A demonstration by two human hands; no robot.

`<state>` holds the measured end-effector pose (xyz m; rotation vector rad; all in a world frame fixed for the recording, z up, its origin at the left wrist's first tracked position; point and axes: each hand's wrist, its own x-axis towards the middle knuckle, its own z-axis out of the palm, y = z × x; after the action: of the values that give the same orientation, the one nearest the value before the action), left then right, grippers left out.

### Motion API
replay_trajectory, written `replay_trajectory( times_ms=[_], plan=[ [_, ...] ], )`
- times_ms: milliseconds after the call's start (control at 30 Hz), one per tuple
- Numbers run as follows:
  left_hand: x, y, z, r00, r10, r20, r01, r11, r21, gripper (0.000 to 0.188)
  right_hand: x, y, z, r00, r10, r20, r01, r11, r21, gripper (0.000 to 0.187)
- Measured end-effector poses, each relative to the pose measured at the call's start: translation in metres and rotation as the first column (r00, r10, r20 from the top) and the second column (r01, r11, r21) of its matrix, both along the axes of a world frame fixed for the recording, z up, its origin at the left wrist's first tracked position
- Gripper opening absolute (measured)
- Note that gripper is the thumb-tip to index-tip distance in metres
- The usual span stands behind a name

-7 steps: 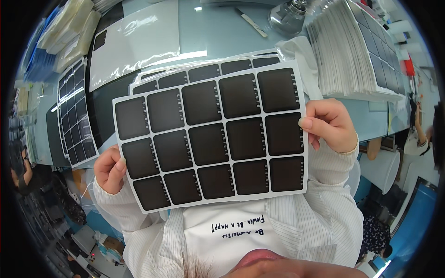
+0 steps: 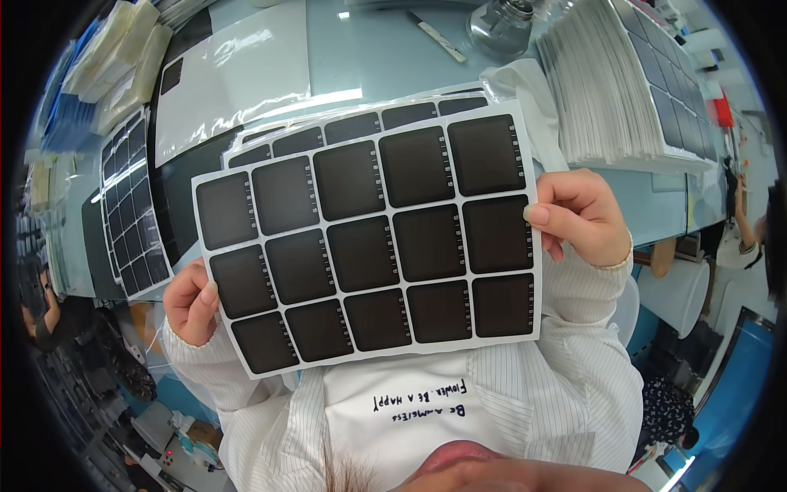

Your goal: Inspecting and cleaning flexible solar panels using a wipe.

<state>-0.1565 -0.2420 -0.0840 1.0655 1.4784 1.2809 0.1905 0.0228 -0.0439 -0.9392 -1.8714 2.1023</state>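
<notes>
A white sheet with rows of black rounded squares (image 2: pixel 355 255) is held up in front of my chest, slightly tilted. My left hand (image 2: pixel 193 303) pinches its left edge, thumb on the front face. On the opposite side my right hand (image 2: pixel 580 216) grips the right edge between thumb and curled fingers. Behind the held sheet, more sheets of the same kind (image 2: pixel 352 129) lie on the table, some under clear film. The held sheet covers most of them.
A tall stack of sheets (image 2: pixel 598 90) stands at the right, near a glass jar (image 2: pixel 502 31) and a craft knife (image 2: pixel 437 37). A white board (image 2: pixel 234 78) lies far left. Patterned sheets (image 2: pixel 134 209) and bagged packs (image 2: pixel 111 61) sit at the left edge. A white cloth (image 2: pixel 525 86) lies behind the sheet.
The held sheet and both hands have shifted very slightly left in the picture. Both hands keep their grip on its edges.
</notes>
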Motion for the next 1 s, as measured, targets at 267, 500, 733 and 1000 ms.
replay_trajectory(
  times_ms=[267, 500, 733, 1000],
  plan=[
    [0.009, 0.011, 0.005, 0.994, 0.033, 0.102, -0.030, 0.999, -0.035, 0.018, 0.000, 0.005, -0.002, 0.994, -0.105, -0.016, 0.104, 0.993, -0.052, 0.022],
    [0.014, 0.017, 0.006, 0.988, 0.049, 0.144, -0.042, 0.998, -0.048, 0.016, 0.001, 0.007, -0.007, 0.978, -0.186, -0.095, 0.177, 0.979, -0.100, 0.024],
    [0.013, 0.024, 0.002, 0.981, 0.051, 0.187, -0.043, 0.998, -0.048, 0.015, 0.001, 0.009, -0.016, 0.938, -0.281, -0.200, 0.254, 0.955, -0.150, 0.020],
    [0.013, 0.031, 0.005, 0.960, 0.163, 0.226, -0.132, 0.980, -0.147, 0.017, -0.007, 0.013, -0.015, 0.926, -0.318, -0.204, 0.288, 0.944, -0.163, 0.020]
  ],
)
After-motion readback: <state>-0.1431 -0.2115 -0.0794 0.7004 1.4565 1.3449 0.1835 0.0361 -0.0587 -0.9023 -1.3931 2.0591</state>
